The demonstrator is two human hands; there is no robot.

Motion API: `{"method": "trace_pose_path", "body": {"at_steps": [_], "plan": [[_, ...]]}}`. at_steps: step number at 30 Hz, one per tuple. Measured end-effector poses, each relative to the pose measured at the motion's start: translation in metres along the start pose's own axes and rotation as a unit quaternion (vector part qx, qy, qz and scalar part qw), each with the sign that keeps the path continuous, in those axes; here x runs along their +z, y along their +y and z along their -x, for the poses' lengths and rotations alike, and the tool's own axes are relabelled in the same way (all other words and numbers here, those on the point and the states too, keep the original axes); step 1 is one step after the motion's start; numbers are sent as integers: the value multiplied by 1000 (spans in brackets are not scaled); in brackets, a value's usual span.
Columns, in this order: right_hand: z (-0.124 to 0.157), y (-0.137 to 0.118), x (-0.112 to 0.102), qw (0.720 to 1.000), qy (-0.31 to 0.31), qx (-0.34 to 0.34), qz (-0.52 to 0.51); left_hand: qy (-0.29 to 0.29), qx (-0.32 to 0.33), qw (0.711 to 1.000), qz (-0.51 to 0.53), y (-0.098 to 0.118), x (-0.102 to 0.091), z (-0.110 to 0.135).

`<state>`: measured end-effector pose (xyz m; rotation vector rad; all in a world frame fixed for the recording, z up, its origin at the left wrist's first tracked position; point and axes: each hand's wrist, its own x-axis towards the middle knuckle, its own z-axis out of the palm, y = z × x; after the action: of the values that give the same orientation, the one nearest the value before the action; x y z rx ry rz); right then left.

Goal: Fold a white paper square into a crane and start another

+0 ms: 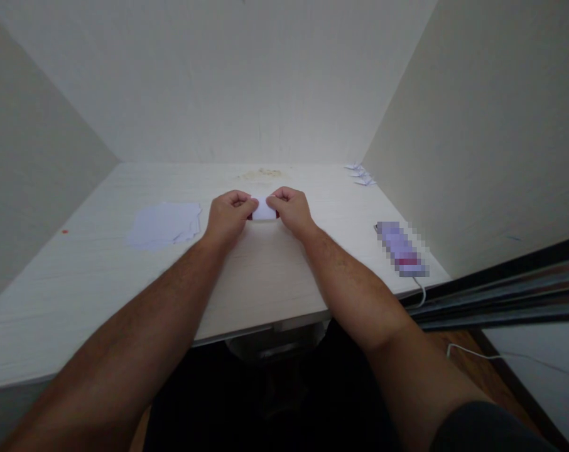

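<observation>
A small white piece of paper (264,211), seemingly folded, is held just above the table (265,263) in front of me. My left hand (231,213) pinches its left end, thumb on top and fingers curled beneath. At the right end, my right hand (291,208) grips it the same way. Dark red shows at both ends of the paper beside my fingers; I cannot make out what it is. To the left of my left hand lies a loose stack of white paper sheets (164,225).
Several small folded white paper pieces (360,175) sit at the back right corner. A phone (401,248), blurred out, lies at the right edge with a white cable (422,294) attached. Walls (247,81) enclose the table on three sides. A tiny orange spot (65,231) is at the left.
</observation>
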<state>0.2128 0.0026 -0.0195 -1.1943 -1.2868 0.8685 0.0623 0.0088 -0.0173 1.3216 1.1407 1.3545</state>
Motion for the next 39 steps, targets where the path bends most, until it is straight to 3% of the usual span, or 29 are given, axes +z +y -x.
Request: {"method": "trace_pose_path", "body": {"at_steps": [7, 13, 19, 25, 33, 39], "plan": [[-2, 3, -8, 992, -80, -32, 94, -108, -30, 993, -34, 4, -6, 1], [1, 1, -7, 992, -86, -14, 92, -147, -55, 987, -30, 10, -4, 4], [5, -2, -4, 994, -105, 22, 24, -74, -44, 996, 28, 9, 0, 3], [11, 4, 3, 988, -150, -3, 37, -34, -88, 990, 105, 12, 2, 3], [9, 3, 7, 998, -42, -44, 20, -20, -86, 991, 103, 13, 3, 2], [7, 1, 5, 999, -20, -28, -23, -33, -36, 996, 72, 11, 3, 4]]}}
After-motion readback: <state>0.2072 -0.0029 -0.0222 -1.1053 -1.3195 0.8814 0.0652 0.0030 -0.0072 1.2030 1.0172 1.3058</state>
